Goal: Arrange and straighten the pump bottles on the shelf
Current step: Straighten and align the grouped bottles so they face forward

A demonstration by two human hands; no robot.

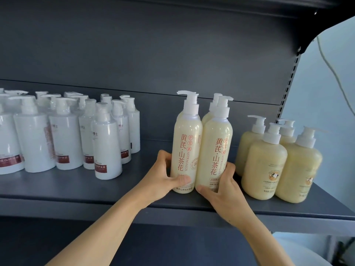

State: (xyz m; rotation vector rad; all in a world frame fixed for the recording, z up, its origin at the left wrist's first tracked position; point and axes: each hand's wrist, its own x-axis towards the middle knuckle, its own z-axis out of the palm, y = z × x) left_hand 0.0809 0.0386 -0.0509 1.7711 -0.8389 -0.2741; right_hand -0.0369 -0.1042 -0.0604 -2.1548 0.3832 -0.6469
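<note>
Tall cream pump bottles with orange lettering stand upright in a tight cluster mid-shelf. My left hand [163, 177] grips the base of the front left tall bottle [187, 143], thumb across its label. My right hand [221, 186] wraps the base of the front right tall bottle [216, 148]. More tall bottles stand behind them, mostly hidden. The two front bottles touch side by side, near the front edge of the dark grey shelf [134, 191].
Several white pump bottles with dark red labels [67, 135] crowd the shelf's left part. Squat yellow pump bottles [267, 164] stand close on the right, near the shelf end. A slotted upright [290, 81] and a pale wall are at far right.
</note>
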